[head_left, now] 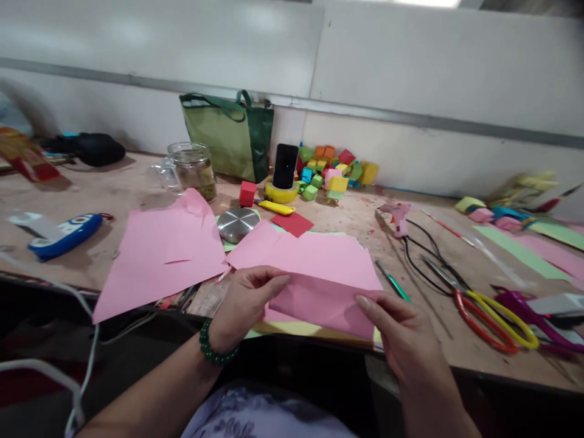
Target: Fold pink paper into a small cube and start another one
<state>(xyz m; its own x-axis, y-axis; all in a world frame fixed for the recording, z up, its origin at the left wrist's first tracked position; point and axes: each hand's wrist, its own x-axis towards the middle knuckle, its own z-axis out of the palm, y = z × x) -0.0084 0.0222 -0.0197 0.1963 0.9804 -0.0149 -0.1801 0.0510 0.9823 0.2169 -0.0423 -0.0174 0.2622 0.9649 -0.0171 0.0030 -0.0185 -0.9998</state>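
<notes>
A folded pink paper strip (pixel 323 304) is held between both hands at the table's front edge. My left hand (pixel 250 301) pinches its left end, thumb on top. On the strip's right end, my right hand (pixel 396 322) closes with thumb above and fingers partly hidden beneath. Just behind lies a larger pink sheet (pixel 314 252), above yellow and green paper. Another pink sheet (pixel 164 255), with a small slit, lies to the left and overhangs the edge. A round metal lid (pixel 238 224) sits between the sheets, near a red paper piece (pixel 294 224).
Scissors (pixel 483 310), a pink glue gun (pixel 398 218) with black cable and a green pen (pixel 393 280) lie right. Behind stand a glass mug (pixel 194 170), green bag (pixel 228 137), phone (pixel 285 165) and several paper cubes (pixel 335 173). A blue-white tool (pixel 68 234) lies left.
</notes>
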